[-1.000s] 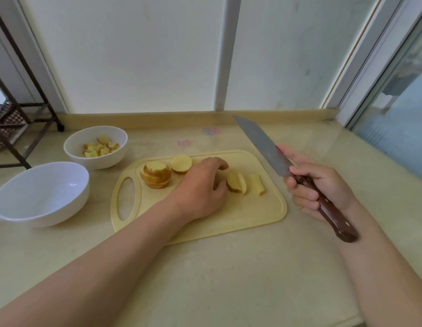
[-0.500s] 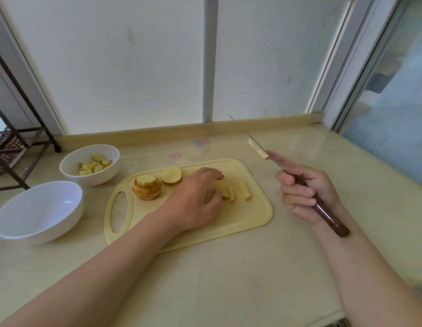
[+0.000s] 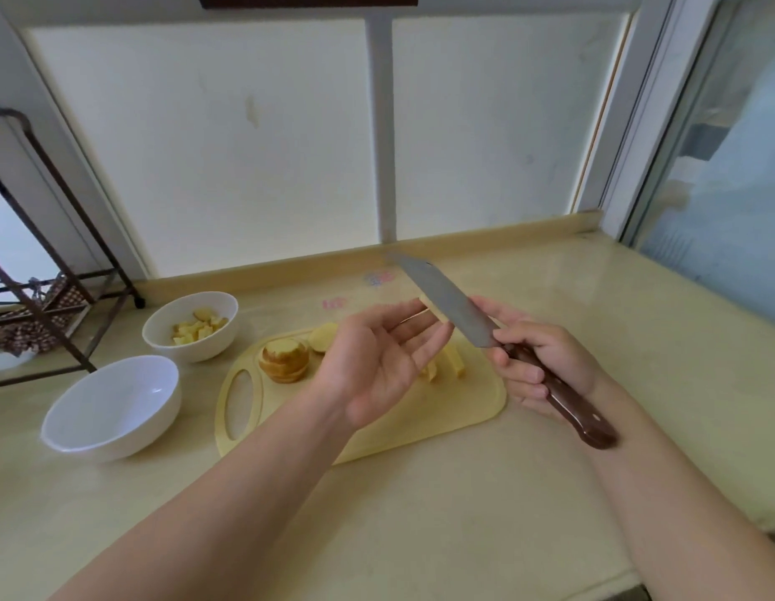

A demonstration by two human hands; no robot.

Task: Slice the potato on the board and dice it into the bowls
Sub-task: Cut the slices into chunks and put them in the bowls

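Note:
My right hand [image 3: 546, 357] grips the brown handle of a knife [image 3: 450, 305], blade raised and pointing up-left. A pale potato strip [image 3: 433, 309] clings to the blade's left side. My left hand [image 3: 377, 362] hovers palm-up above the yellow cutting board [image 3: 472, 409], fingers straight, their tips at that strip. On the board stand a stack of potato slices [image 3: 285, 360], a single round slice [image 3: 324, 337] and cut strips [image 3: 455, 362] partly hidden by my left hand. Behind the board's left end, the small white bowl [image 3: 190, 327] holds several potato dice.
A larger white bowl [image 3: 112, 405] sits left of the board and holds nothing. A dark metal rack [image 3: 51, 305] with a checked cloth stands at the far left. The beige counter ends at a wall with frosted panes behind and a glass door on the right.
My left hand lifted off the board and turned palm-up toward the blade. The knife turned from edge-on to showing its flat side, the potato strip still stuck to it. The camera tilted upward.

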